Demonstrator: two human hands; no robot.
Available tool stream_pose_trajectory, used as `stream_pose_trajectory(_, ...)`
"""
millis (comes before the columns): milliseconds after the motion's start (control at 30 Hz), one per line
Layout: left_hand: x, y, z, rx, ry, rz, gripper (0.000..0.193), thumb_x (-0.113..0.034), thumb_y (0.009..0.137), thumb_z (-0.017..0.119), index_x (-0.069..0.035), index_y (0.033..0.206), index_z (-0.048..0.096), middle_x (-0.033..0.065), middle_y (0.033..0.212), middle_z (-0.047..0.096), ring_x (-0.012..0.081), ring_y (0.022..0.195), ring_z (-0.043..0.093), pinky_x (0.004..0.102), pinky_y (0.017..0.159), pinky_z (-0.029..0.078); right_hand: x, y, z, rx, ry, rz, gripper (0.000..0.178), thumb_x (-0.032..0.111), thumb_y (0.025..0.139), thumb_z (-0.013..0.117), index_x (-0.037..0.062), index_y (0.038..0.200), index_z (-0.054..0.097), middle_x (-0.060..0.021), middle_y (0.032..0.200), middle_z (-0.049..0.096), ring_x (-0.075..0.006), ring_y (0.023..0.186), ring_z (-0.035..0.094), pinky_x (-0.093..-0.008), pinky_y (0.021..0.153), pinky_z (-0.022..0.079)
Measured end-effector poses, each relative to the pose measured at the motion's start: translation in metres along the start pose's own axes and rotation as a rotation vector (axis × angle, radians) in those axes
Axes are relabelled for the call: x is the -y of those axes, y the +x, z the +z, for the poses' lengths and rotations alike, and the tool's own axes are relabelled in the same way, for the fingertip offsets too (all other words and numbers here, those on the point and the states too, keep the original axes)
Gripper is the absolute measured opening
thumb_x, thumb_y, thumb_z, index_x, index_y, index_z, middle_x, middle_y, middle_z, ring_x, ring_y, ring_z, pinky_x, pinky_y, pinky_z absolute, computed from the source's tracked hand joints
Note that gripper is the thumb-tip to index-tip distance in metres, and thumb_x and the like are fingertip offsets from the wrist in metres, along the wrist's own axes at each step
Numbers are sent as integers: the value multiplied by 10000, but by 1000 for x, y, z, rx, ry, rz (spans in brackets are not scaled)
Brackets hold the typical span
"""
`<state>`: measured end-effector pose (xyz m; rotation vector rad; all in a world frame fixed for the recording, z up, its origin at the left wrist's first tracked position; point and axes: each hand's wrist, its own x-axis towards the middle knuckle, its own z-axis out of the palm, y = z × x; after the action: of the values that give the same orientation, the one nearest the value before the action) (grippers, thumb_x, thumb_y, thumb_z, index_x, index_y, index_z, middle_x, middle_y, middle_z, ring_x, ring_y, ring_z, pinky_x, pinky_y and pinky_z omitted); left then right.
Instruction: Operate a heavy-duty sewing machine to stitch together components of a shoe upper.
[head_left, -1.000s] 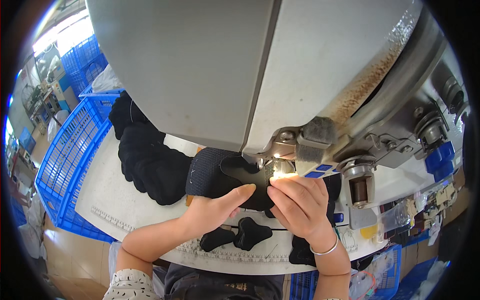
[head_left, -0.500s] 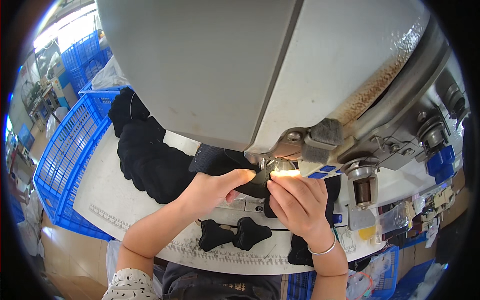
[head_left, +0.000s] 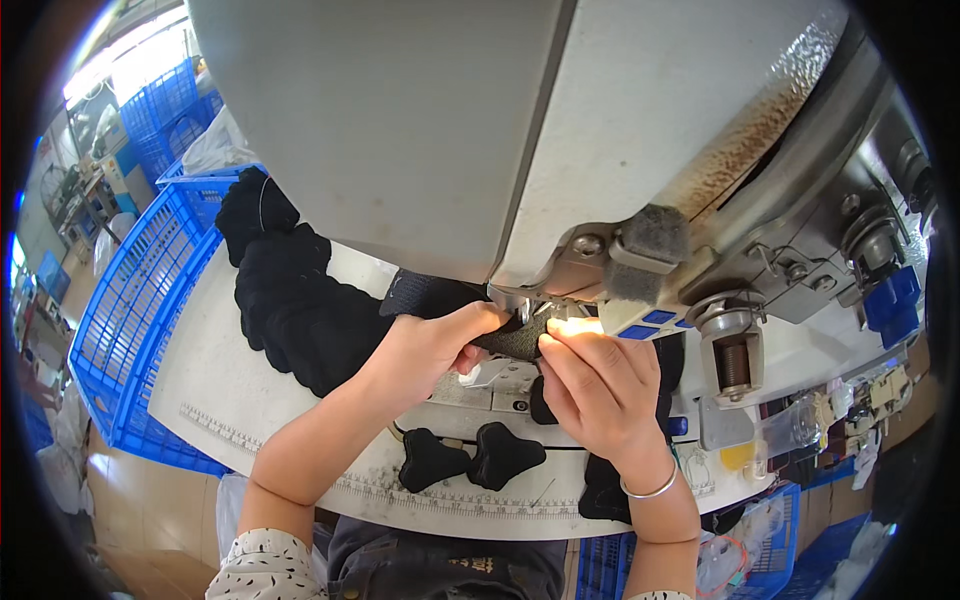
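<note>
A sewing machine fills the upper middle, its lamp lighting the stitching spot. Just below its presser foot lies a dark fabric piece, grey-green where the light falls. My left hand pinches the fabric's left side between thumb and fingers. On the right side, my right hand grips the edge with bunched fingertips right beside the needle area. A long row of stacked black fabric pieces trails leftward from near my left hand. Two small black three-lobed pieces rest on the table in front.
The white table has a ruler strip along its curved front edge. A blue plastic basket stands against its left side. More black pieces lie beneath my right wrist. Metal thread tension parts jut from the machine at right.
The fabric under the foot has turned, showing more of its grey-green face. Both hands have shifted slightly with it, still gripping. The view has tilted a little.
</note>
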<state>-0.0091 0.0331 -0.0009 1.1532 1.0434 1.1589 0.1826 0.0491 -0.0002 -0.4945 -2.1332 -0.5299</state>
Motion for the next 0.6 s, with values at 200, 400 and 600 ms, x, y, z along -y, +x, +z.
stream_pose_trajectory(200,3,4,-3,-50,49,-39,187,-198,861,513,-41,815,604,-24,597,442,54,525,368,213,474,301,-1,0,2,-7,36,23,300,12,618,687,57,907,623,-36,903,625,-175,725,568,-273,635,395)
stream_pose_trajectory(400,-4,4,1,-30,-177,-86,225,-228,839,576,-17,766,601,-21,615,461,54,516,395,207,460,300,1,1,2,-7,40,32,284,7,624,680,52,900,627,-48,901,627,-186,747,578,-280,648,403)
stream_pose_trajectory(600,-4,-6,7,-83,42,-186,234,-255,871,507,-36,852,588,-32,630,437,56,579,395,214,530,323,1,2,0,-4,-6,22,282,18,623,674,53,899,628,-43,905,627,-171,733,568,-275,623,387)
